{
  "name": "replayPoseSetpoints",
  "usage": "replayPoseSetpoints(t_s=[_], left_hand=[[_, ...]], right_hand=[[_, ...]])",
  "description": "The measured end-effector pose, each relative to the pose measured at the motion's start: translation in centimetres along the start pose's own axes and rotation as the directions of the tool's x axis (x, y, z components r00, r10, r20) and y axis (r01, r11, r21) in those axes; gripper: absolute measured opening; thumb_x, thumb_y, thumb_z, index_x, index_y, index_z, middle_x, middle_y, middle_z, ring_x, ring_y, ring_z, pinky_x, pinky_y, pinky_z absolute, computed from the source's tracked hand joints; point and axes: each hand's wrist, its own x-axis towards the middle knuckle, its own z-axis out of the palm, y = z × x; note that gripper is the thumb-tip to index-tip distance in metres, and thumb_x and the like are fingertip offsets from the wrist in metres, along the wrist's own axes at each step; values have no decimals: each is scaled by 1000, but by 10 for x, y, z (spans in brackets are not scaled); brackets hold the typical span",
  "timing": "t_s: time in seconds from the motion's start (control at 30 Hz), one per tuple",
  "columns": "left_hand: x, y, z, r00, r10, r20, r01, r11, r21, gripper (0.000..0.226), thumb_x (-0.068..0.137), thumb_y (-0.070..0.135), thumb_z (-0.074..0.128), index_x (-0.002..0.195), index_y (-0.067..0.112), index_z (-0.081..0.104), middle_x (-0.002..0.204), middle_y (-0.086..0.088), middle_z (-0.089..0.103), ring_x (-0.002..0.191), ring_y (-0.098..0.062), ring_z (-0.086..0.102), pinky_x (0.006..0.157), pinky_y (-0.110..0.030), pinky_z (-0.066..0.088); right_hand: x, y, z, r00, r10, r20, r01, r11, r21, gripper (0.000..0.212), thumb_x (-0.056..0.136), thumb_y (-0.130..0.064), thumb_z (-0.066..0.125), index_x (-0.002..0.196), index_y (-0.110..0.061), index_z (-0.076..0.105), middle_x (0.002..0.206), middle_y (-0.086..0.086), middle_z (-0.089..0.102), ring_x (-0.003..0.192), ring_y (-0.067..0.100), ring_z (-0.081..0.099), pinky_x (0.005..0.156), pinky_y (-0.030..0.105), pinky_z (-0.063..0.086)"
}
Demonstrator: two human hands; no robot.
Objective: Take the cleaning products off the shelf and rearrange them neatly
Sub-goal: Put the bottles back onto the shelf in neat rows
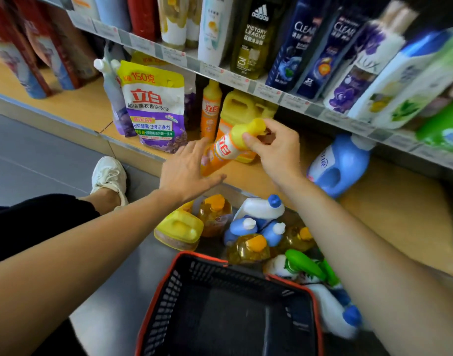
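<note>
The right hand [274, 147] pinches the yellow cap end of a slim orange plastic bottle [224, 149], with thumb and fingers curled round the neck. The bottle is tilted, cap up and to the right, base down and to the left, over the front of the tan wooden bottom shelf [390, 209]. Its white band carries red characters, too slanted to read surely. The left hand [187, 168] is spread flat with straight fingers by the bottle's lower end; I cannot tell whether it touches.

Behind, on the same shelf, stand:
- a yellow-and-purple refill pouch [153, 106] printed "立白" and "150克"
- a matching upright orange bottle [210, 109]
- a yellow handled jug [243, 109]

A blue handled jug [341, 165] lies on its side to the right.

On the shelf above are a dark olive bottle [256, 37] marked "adidas VICTORY LEAGUE", two navy bottles [294, 44] reading "CLEAR", and a white-and-purple "LUX" bottle [361, 68].

On the grey floor sits a cluster of yellow, amber, blue and green containers [248, 227], beside a black plastic basket with a red rim [166, 283].
</note>
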Motion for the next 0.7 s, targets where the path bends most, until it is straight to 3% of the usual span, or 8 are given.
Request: replayPoseSetpoints(t_s=[0.13, 0.2, 0.27, 0.37, 0.5, 0.57, 0.7], left_hand=[[-8, 35, -21, 977, 196, 84, -191, 980, -62, 79, 81, 61, 74, 145, 23, 47, 131, -3, 65, 114, -26, 64, 84, -39, 54], [-19, 49, -32, 947, 291, 133, -284, 956, -72, 74, 82, 60, 74, 142, 23, 50, 122, -3, 70, 105, -27, 67, 75, -36, 51], [-33, 62, -41, 913, 370, 169, -366, 929, -56, 75, 80, 62, 74, 140, 23, 52, 113, -3, 73, 99, -31, 69, 66, -34, 43], [-55, 80, -47, 882, 403, 245, -416, 909, 0, 77, 75, 70, 71, 136, 27, 52, 104, -1, 74, 91, -33, 70, 60, -32, 36], [-75, 94, -37, 843, 337, 420, -389, 920, 42, 79, 76, 71, 70, 142, 37, 44, 115, 3, 72, 102, -28, 69, 74, -38, 52], [-84, 98, -29, 814, 330, 478, -364, 931, -23, 77, 75, 67, 74, 141, 36, 47, 122, 6, 69, 109, -25, 66, 82, -44, 54], [-92, 105, -8, 768, 329, 549, -197, 938, -285, 71, 72, 46, 89, 134, 26, 58, 115, 6, 68, 105, -21, 65, 86, -44, 53]], right_hand=[[-50, -9, -37, 994, 105, 31, -109, 929, 355, 17, 87, -10, 75, 101, -20, 72, 96, 2, 75, 93, 14, 71, 79, 35, 60], [-72, -9, -55, 987, 151, 56, -160, 885, 438, 20, 88, -9, 73, 102, -23, 70, 94, -2, 76, 93, 13, 72, 76, 33, 60], [-91, -3, -77, 987, 140, 85, -162, 908, 387, 29, 89, -9, 73, 112, -26, 66, 97, -2, 74, 92, 13, 72, 77, 33, 60], [-118, 6, -108, 986, 93, 141, -115, 981, 156, 36, 91, -8, 72, 120, -26, 65, 98, 4, 70, 86, 21, 70, 84, 40, 61], [-160, 21, -130, 975, 115, 189, -148, 975, 166, 28, 88, 2, 72, 102, -23, 71, 97, 2, 75, 85, 12, 71, 77, 26, 58], [-174, 29, -133, 978, 107, 180, -135, 979, 151, 27, 87, 5, 71, 102, -18, 72, 106, 17, 71, 96, 24, 70, 86, 37, 57], [-179, 38, -145, 963, 71, 261, -106, 987, 124, 42, 86, 11, 68, 106, -26, 73, 118, 4, 71, 113, 17, 67, 97, 35, 54]])
